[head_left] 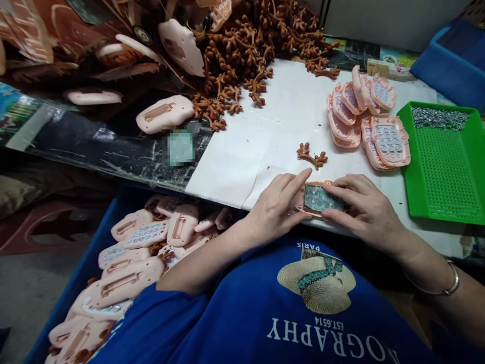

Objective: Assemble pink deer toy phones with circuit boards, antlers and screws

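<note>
Both my hands meet on one pink plastic shell (307,188) with a green circuit board (321,199) set in it, lying at the near edge of the white table (235,167). My left hand (278,206) grips the shell's left end, index finger stretched along its top. My right hand (361,205) pinches the right end, fingers curled over the board. A single brown antler-shaped piece (312,156) lies just beyond the shell.
A heap of brown antler pieces (257,45) fills the far middle. Stacked pink shells with keypads (369,119) sit at right beside a green tray (443,167) holding screws (439,118). A blue bin (89,253) of pink shells stands at lower left.
</note>
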The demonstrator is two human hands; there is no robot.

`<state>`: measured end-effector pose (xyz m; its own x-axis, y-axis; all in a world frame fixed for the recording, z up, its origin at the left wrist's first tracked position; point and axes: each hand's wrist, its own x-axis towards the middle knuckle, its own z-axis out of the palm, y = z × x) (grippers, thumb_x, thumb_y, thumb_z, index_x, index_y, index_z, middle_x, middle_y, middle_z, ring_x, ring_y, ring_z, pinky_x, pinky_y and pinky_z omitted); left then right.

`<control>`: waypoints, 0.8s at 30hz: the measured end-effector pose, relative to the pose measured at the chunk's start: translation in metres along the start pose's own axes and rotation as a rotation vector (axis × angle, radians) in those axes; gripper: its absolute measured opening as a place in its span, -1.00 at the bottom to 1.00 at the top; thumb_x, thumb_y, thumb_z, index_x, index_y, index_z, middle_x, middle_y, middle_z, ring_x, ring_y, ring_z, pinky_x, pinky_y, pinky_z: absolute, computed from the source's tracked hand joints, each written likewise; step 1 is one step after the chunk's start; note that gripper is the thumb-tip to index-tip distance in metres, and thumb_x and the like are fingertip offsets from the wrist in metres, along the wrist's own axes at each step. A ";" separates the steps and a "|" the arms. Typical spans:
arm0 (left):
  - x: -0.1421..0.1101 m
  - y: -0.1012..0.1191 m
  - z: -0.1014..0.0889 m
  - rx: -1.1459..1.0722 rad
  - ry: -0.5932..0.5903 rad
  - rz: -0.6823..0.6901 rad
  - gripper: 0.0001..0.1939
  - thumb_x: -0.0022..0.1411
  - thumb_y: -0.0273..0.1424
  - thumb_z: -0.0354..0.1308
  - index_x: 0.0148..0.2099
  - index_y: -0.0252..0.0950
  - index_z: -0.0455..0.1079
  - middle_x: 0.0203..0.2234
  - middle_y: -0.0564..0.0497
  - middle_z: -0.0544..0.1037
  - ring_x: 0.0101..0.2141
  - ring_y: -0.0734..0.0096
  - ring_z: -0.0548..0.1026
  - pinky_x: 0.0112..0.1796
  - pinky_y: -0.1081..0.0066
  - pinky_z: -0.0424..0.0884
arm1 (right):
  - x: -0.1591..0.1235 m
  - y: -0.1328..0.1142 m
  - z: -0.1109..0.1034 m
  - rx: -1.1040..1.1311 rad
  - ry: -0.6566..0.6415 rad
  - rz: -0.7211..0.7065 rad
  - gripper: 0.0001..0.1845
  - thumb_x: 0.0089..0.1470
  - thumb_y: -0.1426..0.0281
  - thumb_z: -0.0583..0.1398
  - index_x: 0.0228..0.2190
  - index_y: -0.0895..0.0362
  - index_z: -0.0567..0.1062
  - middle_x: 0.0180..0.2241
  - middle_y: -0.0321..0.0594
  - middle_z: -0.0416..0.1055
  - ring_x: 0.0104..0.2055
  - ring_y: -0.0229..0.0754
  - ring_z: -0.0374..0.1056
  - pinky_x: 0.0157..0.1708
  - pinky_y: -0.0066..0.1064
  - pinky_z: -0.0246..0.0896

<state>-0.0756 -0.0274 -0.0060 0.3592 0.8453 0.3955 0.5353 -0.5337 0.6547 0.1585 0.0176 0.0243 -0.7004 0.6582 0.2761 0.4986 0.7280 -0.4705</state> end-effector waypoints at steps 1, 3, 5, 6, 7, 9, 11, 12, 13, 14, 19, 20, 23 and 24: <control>0.000 0.000 0.000 -0.003 -0.001 -0.001 -0.22 0.35 -0.15 0.14 0.44 -0.24 -0.11 -0.06 -0.16 0.43 -0.08 0.19 0.39 -0.06 0.17 0.40 | 0.000 0.000 0.000 0.008 0.005 0.008 -0.57 0.17 0.31 0.26 0.08 0.10 0.47 -0.12 0.00 0.44 -0.07 0.05 0.35 -0.08 -0.02 0.36; 0.000 -0.001 0.001 -0.009 0.000 0.000 -0.22 0.34 -0.15 0.14 0.45 -0.23 -0.11 -0.06 -0.16 0.42 -0.07 0.18 0.39 -0.06 0.16 0.40 | 0.000 0.000 0.001 0.016 0.010 0.021 -0.56 0.17 0.30 0.26 0.08 0.08 0.47 -0.13 -0.01 0.44 -0.07 0.05 0.35 -0.09 -0.02 0.37; -0.001 -0.001 0.001 -0.012 0.001 0.004 -0.21 0.34 -0.15 0.14 0.45 -0.23 -0.12 -0.06 -0.16 0.42 -0.07 0.18 0.39 -0.06 0.16 0.40 | 0.000 -0.001 0.000 0.019 -0.002 0.031 -0.56 0.17 0.29 0.26 0.09 0.05 0.47 -0.13 -0.03 0.44 -0.08 0.05 0.36 -0.09 -0.01 0.37; -0.001 -0.001 0.001 -0.012 0.002 0.005 -0.21 0.34 -0.15 0.15 0.45 -0.23 -0.12 -0.06 -0.16 0.42 -0.08 0.18 0.39 -0.06 0.16 0.40 | 0.001 -0.002 -0.001 0.021 -0.012 0.037 -0.56 0.18 0.29 0.26 0.09 0.04 0.47 -0.13 -0.03 0.44 -0.07 0.05 0.36 -0.09 0.00 0.38; -0.001 -0.002 0.000 -0.012 0.002 0.004 -0.21 0.34 -0.16 0.15 0.45 -0.22 -0.12 -0.06 -0.16 0.42 -0.08 0.19 0.39 -0.06 0.16 0.40 | 0.002 -0.002 -0.001 0.022 -0.022 0.041 -0.57 0.18 0.28 0.25 0.09 0.03 0.47 -0.12 -0.03 0.44 -0.07 0.05 0.36 -0.09 0.00 0.38; -0.001 -0.001 -0.001 -0.012 -0.009 -0.001 -0.22 0.34 -0.17 0.15 0.45 -0.21 -0.13 -0.06 -0.15 0.43 -0.08 0.19 0.39 -0.05 0.16 0.40 | 0.003 -0.003 -0.003 0.019 -0.039 0.044 -0.58 0.19 0.28 0.25 0.08 0.04 0.48 -0.12 -0.03 0.44 -0.07 0.05 0.36 -0.08 0.00 0.37; 0.000 0.000 -0.003 -0.010 -0.023 -0.003 -0.22 0.34 -0.17 0.15 0.45 -0.20 -0.11 -0.05 -0.16 0.42 -0.06 0.19 0.40 -0.04 0.15 0.41 | 0.003 -0.003 -0.003 0.014 -0.041 0.029 -0.59 0.19 0.28 0.25 0.06 0.08 0.48 -0.13 -0.02 0.44 -0.08 0.04 0.36 -0.08 -0.02 0.37; 0.001 0.001 -0.003 0.006 -0.018 0.001 -0.24 0.33 -0.16 0.16 0.43 -0.21 -0.06 -0.02 -0.18 0.41 -0.04 0.18 0.39 -0.03 0.15 0.41 | 0.003 -0.002 -0.003 0.013 -0.039 0.018 -0.60 0.19 0.29 0.25 0.05 0.11 0.47 -0.13 -0.02 0.43 -0.08 0.04 0.36 -0.09 -0.02 0.37; 0.001 0.003 -0.003 0.038 -0.008 0.016 -0.27 0.31 -0.15 0.18 0.40 -0.22 0.02 0.02 -0.21 0.39 0.00 0.15 0.38 -0.01 0.13 0.41 | 0.003 -0.001 -0.003 0.013 -0.036 0.009 -0.60 0.19 0.30 0.25 0.05 0.12 0.47 -0.14 -0.01 0.43 -0.09 0.04 0.36 -0.09 -0.03 0.36; 0.002 0.004 -0.003 0.084 0.004 0.045 -0.33 0.30 -0.15 0.19 0.35 -0.24 0.13 0.07 -0.25 0.36 0.04 0.11 0.36 0.02 0.10 0.40 | 0.004 0.000 -0.002 0.014 -0.029 0.002 -0.60 0.19 0.31 0.25 0.04 0.13 0.47 -0.14 -0.02 0.43 -0.09 0.03 0.35 -0.09 -0.04 0.36; 0.009 0.009 0.007 0.272 -0.074 0.211 -0.58 0.31 -0.21 0.17 0.11 -0.36 0.39 0.13 -0.31 0.39 0.13 -0.04 0.32 0.10 -0.01 0.38 | 0.006 -0.001 0.009 0.028 -0.011 0.010 -0.63 0.19 0.32 0.24 0.03 0.10 0.46 -0.12 -0.04 0.45 -0.06 0.01 0.34 -0.04 -0.04 0.35; 0.010 0.009 0.009 0.280 -0.077 0.218 -0.60 0.32 -0.24 0.17 0.10 -0.37 0.40 0.10 -0.30 0.42 0.11 -0.03 0.34 0.09 0.00 0.40 | 0.006 -0.004 0.009 0.021 -0.014 0.013 -0.63 0.20 0.33 0.24 0.03 0.12 0.46 -0.12 -0.03 0.45 -0.06 0.02 0.34 -0.04 -0.04 0.35; 0.013 0.007 0.012 0.286 -0.045 0.222 -0.65 0.31 -0.30 0.18 0.07 -0.36 0.39 0.09 -0.33 0.43 0.11 -0.04 0.37 0.06 -0.03 0.45 | -0.004 -0.016 -0.003 -0.057 0.019 0.032 -0.60 0.22 0.36 0.18 0.08 0.15 0.43 -0.04 0.04 0.43 0.03 0.08 0.32 0.06 0.06 0.31; 0.014 0.006 0.012 0.283 -0.044 0.218 -0.66 0.30 -0.31 0.19 0.06 -0.35 0.39 0.13 -0.35 0.39 0.14 -0.07 0.36 0.06 -0.06 0.45 | -0.010 -0.020 -0.012 -0.087 0.048 0.057 -0.58 0.22 0.36 0.18 0.10 0.10 0.43 0.02 0.04 0.40 0.09 0.11 0.31 0.10 0.12 0.26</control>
<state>-0.0586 -0.0191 -0.0047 0.5179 0.7120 0.4742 0.6303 -0.6923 0.3512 0.1616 -0.0013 0.0414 -0.6453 0.7060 0.2918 0.5808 0.7015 -0.4130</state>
